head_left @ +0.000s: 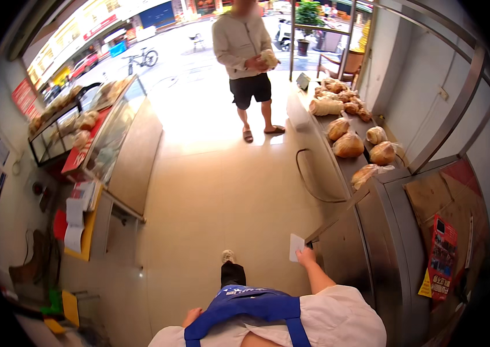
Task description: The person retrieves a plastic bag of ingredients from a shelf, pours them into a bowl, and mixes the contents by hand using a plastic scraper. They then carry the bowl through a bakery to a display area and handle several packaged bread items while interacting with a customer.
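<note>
Out to my right, my right hand (306,256) pinches a small white sheet, perhaps a card or paper (296,247). It is close to the front of a metal cabinet (343,248). Low beside my blue apron (245,306), only part of my left hand (192,316) shows; its fingers are too hidden to read. Ahead, near the doorway, a person (243,52) in a pale jacket and dark shorts holds a bagged, pale bread-like item (268,58).
Bagged loaves (349,144) line a metal counter (343,165) on the right. A glass display case (112,136) stands on the left, with open papers (74,222) on a table nearer me. Tiled floor (216,191) lies between. A bicycle (143,56) is outside.
</note>
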Tool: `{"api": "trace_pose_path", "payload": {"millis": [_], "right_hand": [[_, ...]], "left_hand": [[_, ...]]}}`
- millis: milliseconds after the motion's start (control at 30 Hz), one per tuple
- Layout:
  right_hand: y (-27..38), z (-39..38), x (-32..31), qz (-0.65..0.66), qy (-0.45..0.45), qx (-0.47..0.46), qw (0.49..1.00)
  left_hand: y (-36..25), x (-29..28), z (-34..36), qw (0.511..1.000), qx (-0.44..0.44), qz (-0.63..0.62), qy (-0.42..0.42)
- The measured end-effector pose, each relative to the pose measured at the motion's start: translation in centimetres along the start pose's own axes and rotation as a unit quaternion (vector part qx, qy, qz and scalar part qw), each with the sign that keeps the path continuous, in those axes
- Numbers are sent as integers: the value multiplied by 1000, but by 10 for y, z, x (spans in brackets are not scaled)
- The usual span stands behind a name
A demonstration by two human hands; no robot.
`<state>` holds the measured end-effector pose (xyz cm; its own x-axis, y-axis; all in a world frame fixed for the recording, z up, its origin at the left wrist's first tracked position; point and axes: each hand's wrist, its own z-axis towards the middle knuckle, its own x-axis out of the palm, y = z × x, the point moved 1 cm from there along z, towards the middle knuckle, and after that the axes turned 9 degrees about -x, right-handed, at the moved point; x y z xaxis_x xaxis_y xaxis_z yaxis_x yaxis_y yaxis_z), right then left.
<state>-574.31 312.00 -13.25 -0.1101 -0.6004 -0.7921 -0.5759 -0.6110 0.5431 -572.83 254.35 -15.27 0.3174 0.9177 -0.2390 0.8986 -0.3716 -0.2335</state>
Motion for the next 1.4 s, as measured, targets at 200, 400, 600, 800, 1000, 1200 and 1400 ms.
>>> {"api": "trace_pose_path", "payload": {"millis": [200, 400, 600, 800, 1000, 1200, 1400], "right_hand": [[-50, -61, 36, -57, 90, 167, 980], [-40, -107, 31, 37, 41, 384, 922], [43, -37, 26, 78, -102, 386, 913], [75, 49, 6, -52, -65, 231, 969], [33, 64, -10, -62, -29, 287, 955], [106, 73, -70, 54, -240, 304, 920], [372, 30, -241, 263, -494, 176, 810]], "left_hand": [[-146, -39, 71, 999, 43, 24, 11], [-320, -39, 126, 989, 134, 66, 14], [-495, 18, 52, 838, 248, 485, 40], [-592, 108, -205, 504, 532, 671, 113], [-584, 152, -463, 188, 708, 677, 77], [-540, 166, -520, 12, 756, 652, -57], [-532, 160, -532, 49, 760, 640, -102]]}}
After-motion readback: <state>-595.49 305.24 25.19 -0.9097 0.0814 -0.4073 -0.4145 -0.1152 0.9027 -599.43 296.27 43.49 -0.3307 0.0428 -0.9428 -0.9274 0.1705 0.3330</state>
